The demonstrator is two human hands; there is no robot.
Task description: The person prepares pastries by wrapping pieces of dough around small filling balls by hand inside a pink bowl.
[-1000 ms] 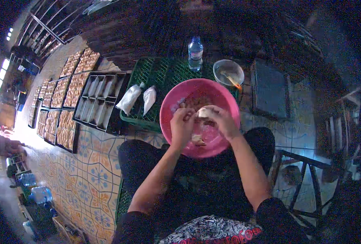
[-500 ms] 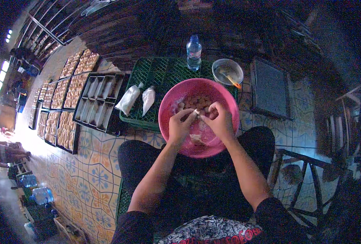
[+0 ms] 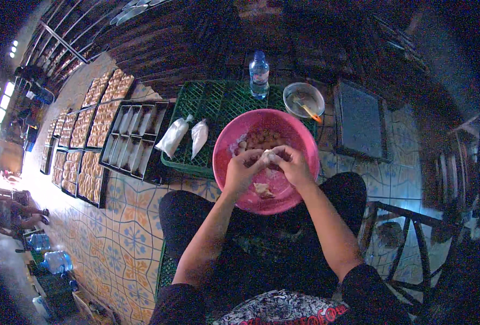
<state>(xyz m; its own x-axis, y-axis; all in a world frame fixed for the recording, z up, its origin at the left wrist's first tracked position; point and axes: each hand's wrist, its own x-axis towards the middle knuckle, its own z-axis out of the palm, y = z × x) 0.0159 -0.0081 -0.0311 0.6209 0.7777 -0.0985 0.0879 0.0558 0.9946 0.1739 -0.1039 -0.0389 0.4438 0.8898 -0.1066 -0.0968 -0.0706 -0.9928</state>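
Note:
My left hand and my right hand meet over the pink plastic bowl, both closed with fingertips pinching a small pale piece, perhaps dough. Brown lumps lie in the back of the bowl, and a pale scrap is near its front. Left of the bowl, two bags of white powder rest on a green plastic crate. A clear water bottle stands behind the bowl, beside a clear round container with an orange-handled utensil.
Black trays of rolls and divided metal tins cover the tiled floor at left. A flat metal tray lies right, above a dark metal frame. Another person and blue water jugs are at far left.
My fingers have shifted around the pale piece, my right hand drawing slightly inward from a second ago. At far left, the other person's legs have moved into fuller view.

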